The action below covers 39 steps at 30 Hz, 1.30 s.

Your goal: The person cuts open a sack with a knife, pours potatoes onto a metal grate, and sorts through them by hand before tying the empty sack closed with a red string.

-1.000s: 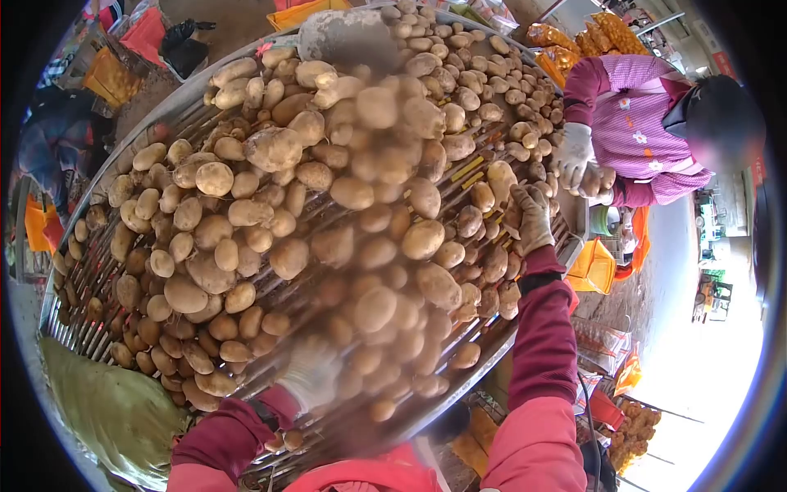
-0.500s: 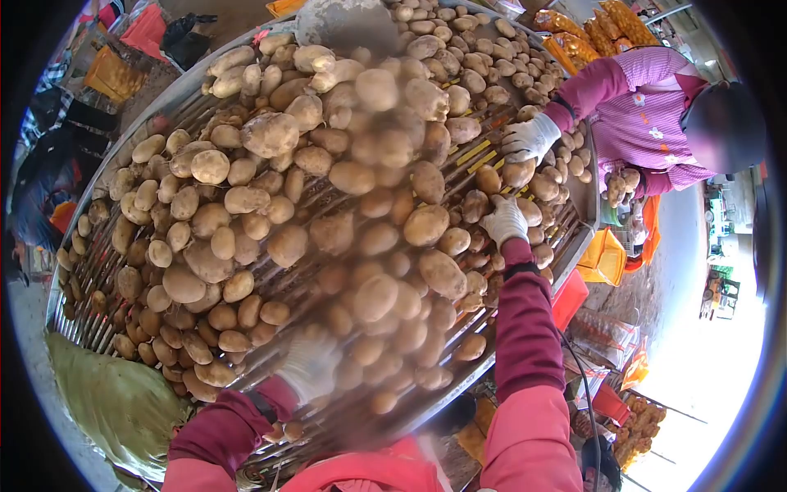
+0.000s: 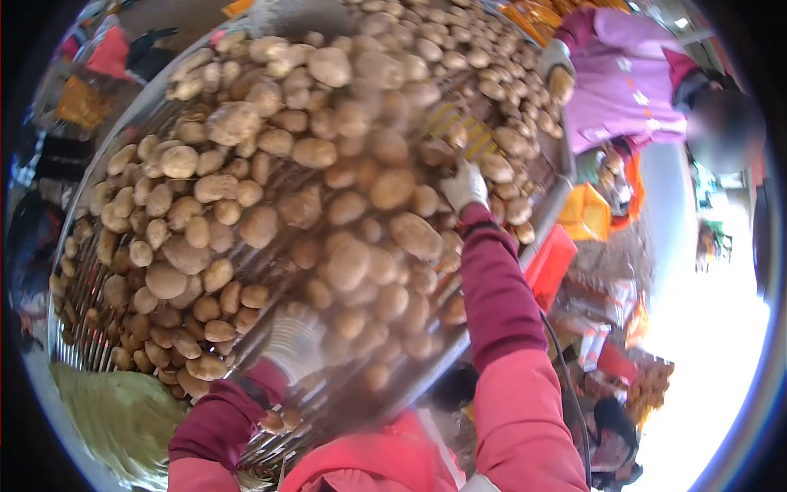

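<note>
Both my hands wear white gloves. My right hand (image 3: pixel 466 187) reaches over the slatted metal table (image 3: pixel 287 168), fingers stretched forward and apart, with fingertips right at a brown potato (image 3: pixel 437 152). Other potatoes (image 3: pixel 497 167) lie just to its right. Low on the left, my left hand (image 3: pixel 295 340) rests close over the slats beside the potato pile (image 3: pixel 221 330); its fingers are blurred. A large smudge hazes the middle of the view and partly hides the potatoes there.
Across the table a co-worker in a purple top (image 3: pixel 627 82) holds a potato (image 3: pixel 561 84) in one gloved hand. A green sack (image 3: pixel 115 414) lies at the lower left. Yellow (image 3: pixel 584 211) and red (image 3: pixel 549 261) containers stand beyond the right edge, near a black cable (image 3: pixel 574 385).
My right hand has moved left among the potatoes. The co-worker's gloved hand has lifted off the table, now with a potato. The view has shifted slightly; my left hand stays low.
</note>
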Motion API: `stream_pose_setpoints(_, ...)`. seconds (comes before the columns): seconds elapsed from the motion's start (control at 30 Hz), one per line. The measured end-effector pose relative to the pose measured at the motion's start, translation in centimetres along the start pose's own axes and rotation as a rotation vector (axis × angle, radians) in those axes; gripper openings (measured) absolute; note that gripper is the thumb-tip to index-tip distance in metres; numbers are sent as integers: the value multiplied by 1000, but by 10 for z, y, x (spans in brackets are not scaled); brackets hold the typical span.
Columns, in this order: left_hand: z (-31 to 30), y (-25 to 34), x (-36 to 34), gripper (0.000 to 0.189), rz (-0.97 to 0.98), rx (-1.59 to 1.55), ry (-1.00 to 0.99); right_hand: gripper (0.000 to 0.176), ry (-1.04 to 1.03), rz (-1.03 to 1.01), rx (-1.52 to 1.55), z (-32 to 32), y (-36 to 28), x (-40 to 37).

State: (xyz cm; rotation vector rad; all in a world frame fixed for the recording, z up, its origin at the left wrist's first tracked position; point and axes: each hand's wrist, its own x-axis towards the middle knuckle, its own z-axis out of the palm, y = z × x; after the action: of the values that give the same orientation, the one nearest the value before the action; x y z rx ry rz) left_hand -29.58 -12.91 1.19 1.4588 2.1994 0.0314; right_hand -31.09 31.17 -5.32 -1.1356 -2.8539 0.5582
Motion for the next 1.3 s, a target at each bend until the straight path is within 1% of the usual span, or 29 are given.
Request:
stream_pose_setpoints(0.03,-3,2,0,21,-4,12,12,51,-3,19,202,-6,2,-5)
stream_pose_setpoints(0.07,-2,5,-2,20,-4,23,22,45,-25,167,686,-7,3,-16)
stream_pose_setpoints(0.13,7,6,-3,20,40,-11,137,41,121,159,920,-22,-8,-47)
stream_pose_setpoints(0.17,14,4,-3,23,55,-3,154,40,194,142,1032,-30,-14,-64)
stream_pose_setpoints(0.2,10,6,-3,25,58,1,126,42,221,135,1001,-47,-25,-90)
stream_pose_setpoints(0.27,14,8,-4,20,71,64,192,39,153,225,1106,-91,-45,-157)
stream_pose_setpoints(0.3,16,7,-3,19,90,29,209,38,148,228,1112,-100,-40,-187)
stream_pose_setpoints(0.33,8,12,-4,17,89,60,222,37,141,231,1119,-110,-32,-216)
stream_pose_setpoints(0.37,13,13,-3,17,75,69,214,37,104,357,1256,-124,-26,-246)
stream_pose_setpoints(0.4,18,11,-3,17,60,79,202,36,197,390,1407,-121,-12,-272)
stream_pose_setpoints(0.43,19,14,-4,18,64,94,230,34,188,563,1408,-133,5,-303)
stream_pose_setpoints(0.47,24,13,-4,18,67,123,243,34,324,548,1310,-129,33,-329)
stream_pose_setpoints(0.5,26,13,-3,19,71,133,240,32,432,560,1316,-130,59,-357)
stream_pose_setpoints(0.53,27,13,-4,19,73,144,233,30,555,576,1242,-138,75,-382)
stream_pose_setpoints(0.57,19,21,-5,22,39,189,168,28,651,610,1133,-141,98,-408)
stream_pose_setpoints(0.6,22,21,-4,24,46,207,167,27,746,635,1036,-143,122,-433)
stream_pose_setpoints(0.63,27,18,-4,25,52,224,166,27,794,691,974,-155,129,-453)
stream_pose_setpoints(0.67,30,16,-5,27,55,242,167,29,840,839,1105,-165,127,-470)
stream_pose_setpoints(0.73,30,18,-6,29,64,255,149,29,950,884,996,-155,157,-506)
stream_pose_setpoints(0.83,28,21,-6,28,74,252,151,28,916,995,792,-120,203,-552)
stream_pose_setpoints(0.93,22,26,-7,28,87,265,155,29,875,1057,851,-93,209,-572)
stream_pose_setpoints(1.0,24,24,-6,28,111,268,191,28,847,1066,838,-84,197,-572)
stream_pose_setpoints(1.07,23,23,-8,28,82,267,146,27,804,1080,884,-77,188,-571)
stream_pose_setpoints(1.1,23,23,-9,28,68,255,128,25,751,1026,875,-79,179,-569)
stream_pose_setpoints(1.17,23,22,-4,27,61,221,136,25,742,1031,940,-78,169,-561)
stream_pose_setpoints(1.2,19,25,-4,26,69,244,136,26,746,1073,1054,-70,172,-561)
stream_pose_setpoints(1.27,20,24,-4,25,90,247,169,24,707,1172,1105,-84,148,-536)
stream_pose_setpoints(1.3,20,25,-5,25,88,240,160,23,726,1108,1124,-86,146,-525)
